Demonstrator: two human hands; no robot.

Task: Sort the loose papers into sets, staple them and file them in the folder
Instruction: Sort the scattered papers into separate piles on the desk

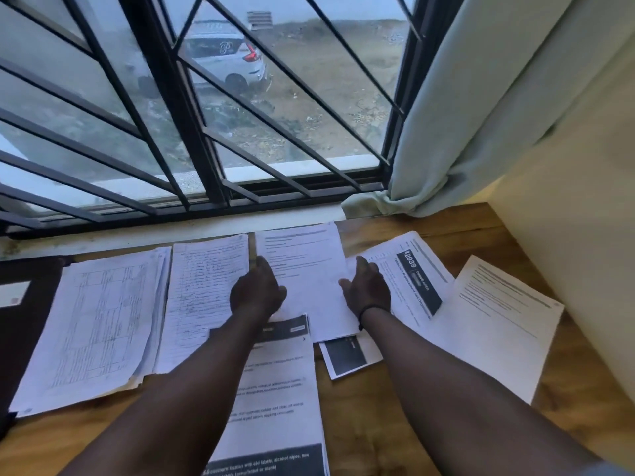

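Printed sheet (275, 389) nearest, left hand (257, 293), right hand (367, 290) on papers (305, 269)

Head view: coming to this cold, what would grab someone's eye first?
Two bare forearms reach up the middle of the frame, the left hand and right hand resting on either side of a typed white sheet. Loose papers fan across the wooden table, with a handwritten page and a stack of table forms to the left. Behind them, a barred window shows a white car.
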